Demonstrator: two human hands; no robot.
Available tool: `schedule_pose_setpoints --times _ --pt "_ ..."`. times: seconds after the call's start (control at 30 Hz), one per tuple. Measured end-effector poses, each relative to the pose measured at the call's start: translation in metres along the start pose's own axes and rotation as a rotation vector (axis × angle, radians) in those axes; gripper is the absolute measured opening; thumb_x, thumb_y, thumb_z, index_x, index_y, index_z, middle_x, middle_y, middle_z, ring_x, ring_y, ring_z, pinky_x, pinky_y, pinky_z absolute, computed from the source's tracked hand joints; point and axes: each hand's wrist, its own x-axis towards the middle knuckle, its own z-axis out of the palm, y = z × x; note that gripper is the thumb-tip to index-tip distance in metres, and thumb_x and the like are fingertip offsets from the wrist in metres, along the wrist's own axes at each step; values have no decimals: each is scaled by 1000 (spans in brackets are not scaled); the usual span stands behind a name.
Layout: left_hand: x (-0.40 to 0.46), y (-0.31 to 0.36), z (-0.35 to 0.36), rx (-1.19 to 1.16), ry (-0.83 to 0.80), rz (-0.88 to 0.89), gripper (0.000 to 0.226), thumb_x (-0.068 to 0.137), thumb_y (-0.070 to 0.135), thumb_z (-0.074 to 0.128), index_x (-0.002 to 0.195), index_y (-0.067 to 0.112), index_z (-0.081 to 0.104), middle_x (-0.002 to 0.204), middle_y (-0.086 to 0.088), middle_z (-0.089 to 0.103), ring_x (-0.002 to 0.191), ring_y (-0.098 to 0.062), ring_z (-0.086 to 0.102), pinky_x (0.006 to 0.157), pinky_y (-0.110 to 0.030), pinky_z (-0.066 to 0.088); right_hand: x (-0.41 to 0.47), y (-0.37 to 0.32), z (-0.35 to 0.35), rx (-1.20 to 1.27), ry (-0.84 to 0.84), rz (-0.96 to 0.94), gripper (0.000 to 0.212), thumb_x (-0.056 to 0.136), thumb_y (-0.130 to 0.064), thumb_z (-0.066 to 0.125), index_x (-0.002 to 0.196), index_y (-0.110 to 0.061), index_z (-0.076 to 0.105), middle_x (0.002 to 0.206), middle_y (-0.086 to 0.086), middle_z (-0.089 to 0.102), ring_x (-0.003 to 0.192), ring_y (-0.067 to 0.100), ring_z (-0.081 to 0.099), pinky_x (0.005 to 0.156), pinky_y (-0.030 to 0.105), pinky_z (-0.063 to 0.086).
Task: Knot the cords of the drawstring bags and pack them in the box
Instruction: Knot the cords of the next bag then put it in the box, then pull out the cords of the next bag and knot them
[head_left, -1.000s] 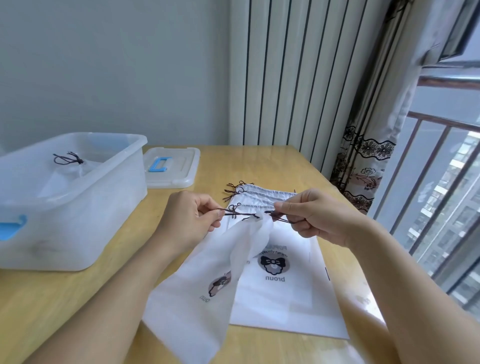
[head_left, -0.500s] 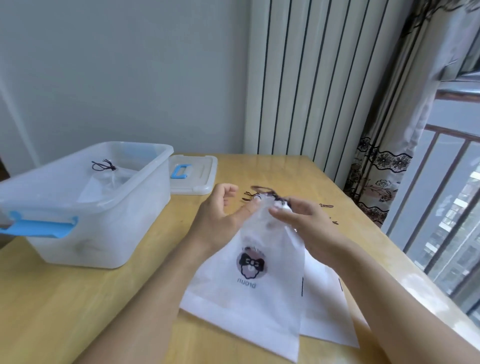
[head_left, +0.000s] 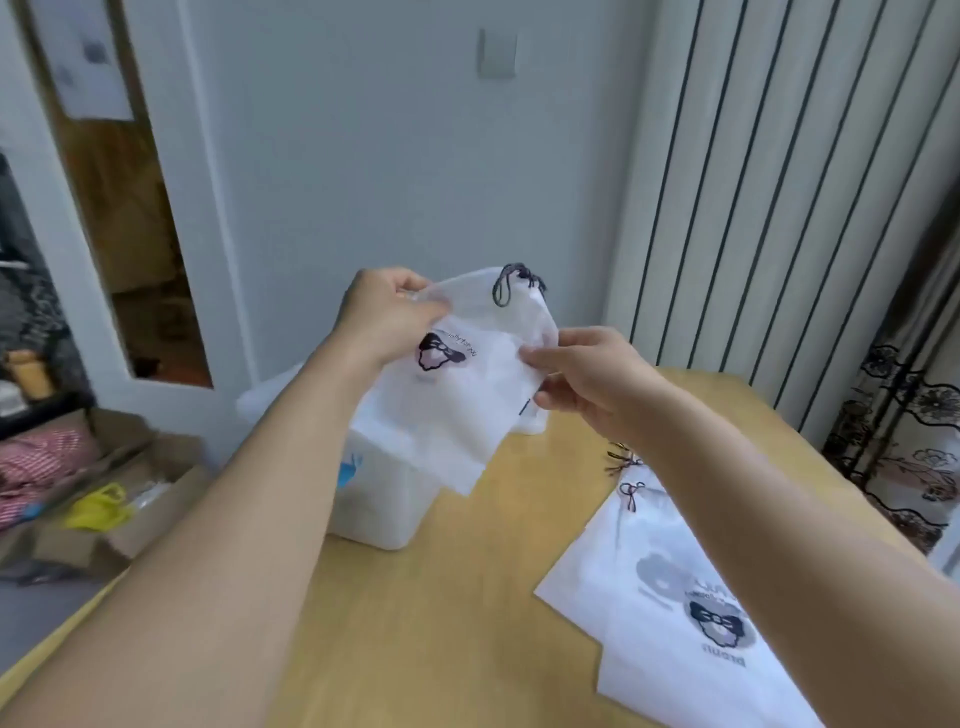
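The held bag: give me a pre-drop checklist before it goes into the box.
1. Cord knotted at the bag's mouth: ok.
2. Left hand grip on the held bag: ok, pinching its upper edge.
3. Right hand grip: ok, pinching its right edge.
4. Bag above the box: ok, it hangs over it.
5. Box opening clear: cannot tell, the bag hides it.
6. More bags on the table waiting: ok.
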Motion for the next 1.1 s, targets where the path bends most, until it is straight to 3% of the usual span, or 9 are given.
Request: schedule_pose_setpoints --times 0.13,0.23,0.3,0.4,0.53,0.7,0.8,0.93,1.1 --pt "4 -34 -41 450 217 53 63 76 33 82 130 16 55 129 -9 59 121 -30 54 102 -37 43 46 0 52 90 81 59 7 92 2 68 89 0 62 64 5 58 41 10 60 50 18 54" --pt "-10 -52 -53 507 350 314 58 81 34 79 131 16 57 136 -8 49 129 -30 42 105 -35 36 78 2 79 33 146 124 9 93 2 67 97 -1 59 71 8 63 43 14 65 55 25 61" --pt "-13 -65 -56 510 234 364 38 84 39 75 117 21 67 128 -1 56 123 -23 48 100 -31 39 92 3 90 -203 141 151 10 93 -2 67 99 -3 59 73 10 66 45 17 67 55 23 60" --pt "-14 -71 -54 660 -165 85 21 83 50 71 86 30 73 101 11 66 97 -18 62 86 -31 51 104 -4 95 -822 123 29 20 88 -7 73 89 -8 53 78 9 65 64 23 73 52 24 56" --pt "-12 -72 -54 594 -138 35 22 83 32 65 71 14 69 66 3 60 66 -25 54 62 -30 47 106 -5 125 -1494 -44 -386 65 79 -34 84 135 -21 54 131 6 46 120 31 50 86 41 51" --pt "-27 -72 -53 532 3 60 15 78 39 63 69 31 71 67 8 70 71 -20 68 68 -40 61 110 21 155 -1668 -520 -44 60 92 -64 55 136 -23 53 129 0 56 126 25 51 89 34 38" --pt "-31 -71 -50 549 31 84 16 78 37 63 68 27 70 66 8 68 70 -21 66 68 -41 61 109 27 154 -1851 -578 135 49 97 -50 46 133 -17 51 131 5 55 125 30 51 93 36 37" --pt "-32 -68 -46 536 162 131 18 79 35 62 69 21 69 63 5 67 68 -22 64 62 -35 59 103 21 157 -1950 -583 202 19 99 -27 38 100 -14 51 119 5 51 110 29 47 103 38 39" --pt "-33 -64 -39 481 188 138 20 79 34 62 66 19 67 60 5 64 64 -21 62 58 -30 54 99 18 150 -1870 -613 119 22 99 -32 47 84 -17 52 94 -1 55 90 21 53 86 31 44"
